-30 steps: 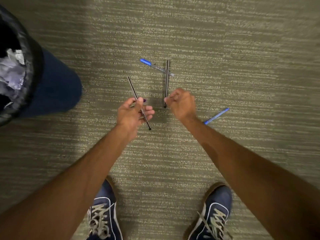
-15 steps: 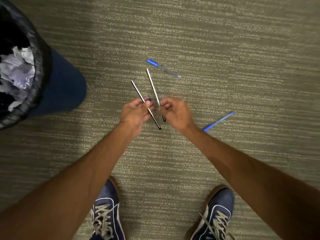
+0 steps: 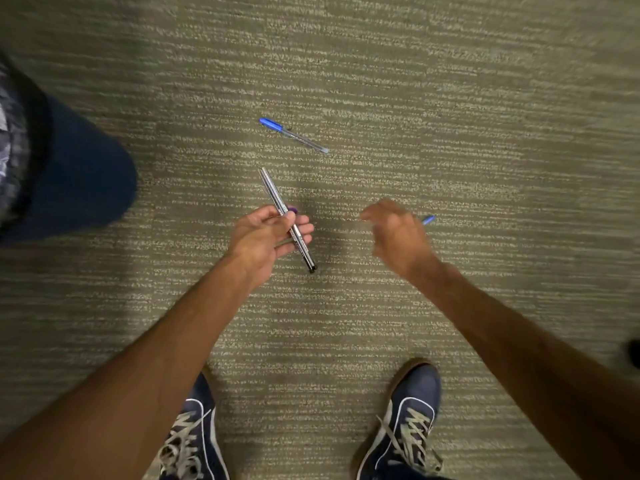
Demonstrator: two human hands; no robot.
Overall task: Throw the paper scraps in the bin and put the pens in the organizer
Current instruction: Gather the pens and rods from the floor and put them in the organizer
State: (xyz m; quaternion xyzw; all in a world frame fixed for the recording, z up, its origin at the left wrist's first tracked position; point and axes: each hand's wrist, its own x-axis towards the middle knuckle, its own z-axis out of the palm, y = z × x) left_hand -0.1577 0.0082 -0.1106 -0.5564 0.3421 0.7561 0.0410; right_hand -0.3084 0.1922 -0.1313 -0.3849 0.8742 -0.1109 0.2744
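Observation:
My left hand (image 3: pixel 266 233) holds two thin black pens (image 3: pixel 273 195) side by side, with a small purple cap showing between the fingers. My right hand (image 3: pixel 394 233) hovers to the right of them, blurred, fingers apart and holding nothing. A clear pen with a blue cap (image 3: pixel 294 135) lies on the carpet beyond my hands. Just behind my right hand a blue pen (image 3: pixel 428 220) lies on the carpet, only its tip showing. The dark blue bin (image 3: pixel 79 174) stands at the left edge, with crumpled paper inside its black liner.
Grey-green striped carpet (image 3: pixel 450 98) covers the whole floor. My two blue sneakers (image 3: pixel 405 420) stand at the bottom of the view. A small dark object (image 3: pixel 634 353) shows at the right edge. No organizer is in view.
My right hand passed its black pen to my left hand, which now holds both together. The right hand has let go and moved right, toward the blue pen.

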